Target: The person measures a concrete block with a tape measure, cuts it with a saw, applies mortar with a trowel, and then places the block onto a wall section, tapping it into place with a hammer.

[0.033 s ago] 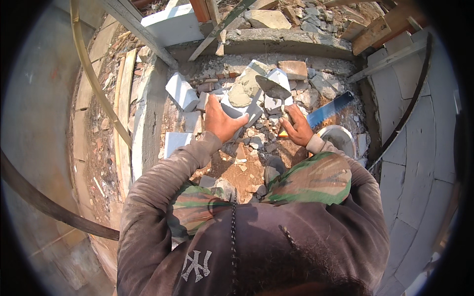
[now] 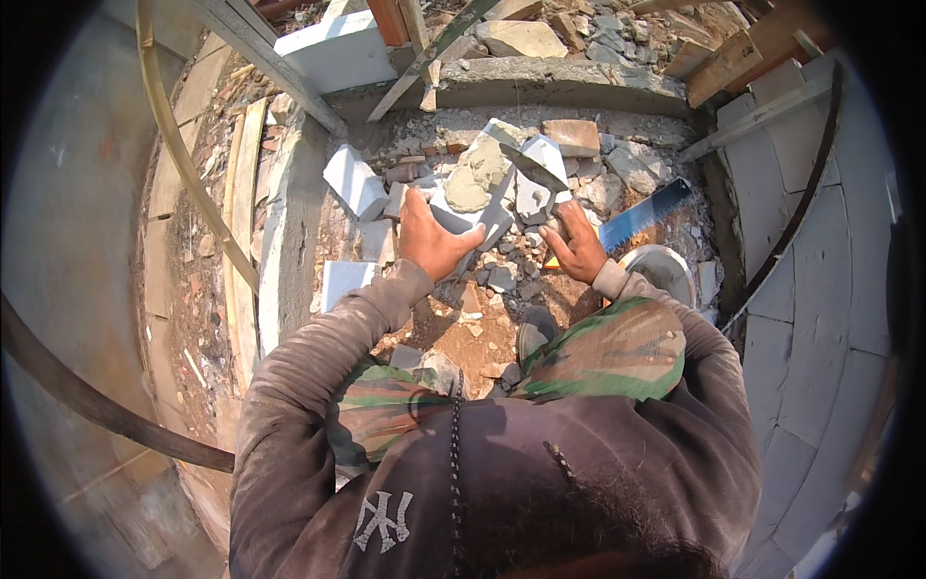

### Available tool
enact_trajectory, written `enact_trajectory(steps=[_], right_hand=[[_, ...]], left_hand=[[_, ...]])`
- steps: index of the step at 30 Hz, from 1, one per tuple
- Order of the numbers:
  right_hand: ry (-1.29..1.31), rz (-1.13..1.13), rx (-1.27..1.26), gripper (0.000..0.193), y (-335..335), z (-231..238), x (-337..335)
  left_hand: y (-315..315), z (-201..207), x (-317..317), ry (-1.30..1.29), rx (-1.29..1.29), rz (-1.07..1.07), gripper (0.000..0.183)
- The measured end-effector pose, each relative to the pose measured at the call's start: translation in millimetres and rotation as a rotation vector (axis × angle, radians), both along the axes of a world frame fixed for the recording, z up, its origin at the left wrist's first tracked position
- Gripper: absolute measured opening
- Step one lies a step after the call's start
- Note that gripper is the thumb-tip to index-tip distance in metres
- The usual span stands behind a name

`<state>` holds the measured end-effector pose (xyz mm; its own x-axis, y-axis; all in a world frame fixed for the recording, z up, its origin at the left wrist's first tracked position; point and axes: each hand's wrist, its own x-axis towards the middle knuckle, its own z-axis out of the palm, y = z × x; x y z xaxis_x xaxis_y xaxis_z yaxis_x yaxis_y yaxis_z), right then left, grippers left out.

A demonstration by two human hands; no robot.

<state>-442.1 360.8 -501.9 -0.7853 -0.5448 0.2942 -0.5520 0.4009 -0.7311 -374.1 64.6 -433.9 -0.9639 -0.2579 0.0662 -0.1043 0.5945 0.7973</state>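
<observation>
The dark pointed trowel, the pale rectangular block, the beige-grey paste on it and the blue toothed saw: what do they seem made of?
Dark pointed trowel: probably steel, dull, going by its thin blade. Pale rectangular block: likely lightweight concrete, matte, with crisp edges. Beige-grey paste: seemingly damp mortar, thick and unevenly spread. Blue toothed saw: perhaps coated metal, given its thin, smooth-looking blade.

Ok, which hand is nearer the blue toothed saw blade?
Right. The right hand is beside the saw blade's near end; the left hand is farther left, at the mortar-topped white block.
</observation>
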Motion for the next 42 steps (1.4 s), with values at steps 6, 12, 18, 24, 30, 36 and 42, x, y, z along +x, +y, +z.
enact_trajectory(steps=[6,12,18,24,30,36,42], right_hand=[[0.018,-0.161,0.168,0.047,-55,-61,-19],[-0.113,-0.166,0.304,0.052,-28,-109,32],[-0.076,-0.261,0.015,0.031,-3,-48,31],[-1.168,0.012,-0.301,0.030,-24,11,-59],[-1.203,-0.185,0.189,0.041,4,-2,-29],[-1.286,-0.077,-0.080,0.044,9,41,-83],[-0.882,0.014,0.305,0.045,6,42,-56]], left_hand=[[3,-4,3,-0.041,0.011,0.042,0.084],[0,-10,6,0.013,-0.022,0.042,0.076],[-8,-15,8,-0.039,-0.027,0.061,0.076],[-12,-16,6,-0.077,0.142,0.057,0.079],[-19,-20,18,-0.046,0.122,0.050,0.075],[-22,-27,27,-0.029,-0.042,0.032,0.075],[-24,-18,28,-0.050,0.081,0.020,0.075]])
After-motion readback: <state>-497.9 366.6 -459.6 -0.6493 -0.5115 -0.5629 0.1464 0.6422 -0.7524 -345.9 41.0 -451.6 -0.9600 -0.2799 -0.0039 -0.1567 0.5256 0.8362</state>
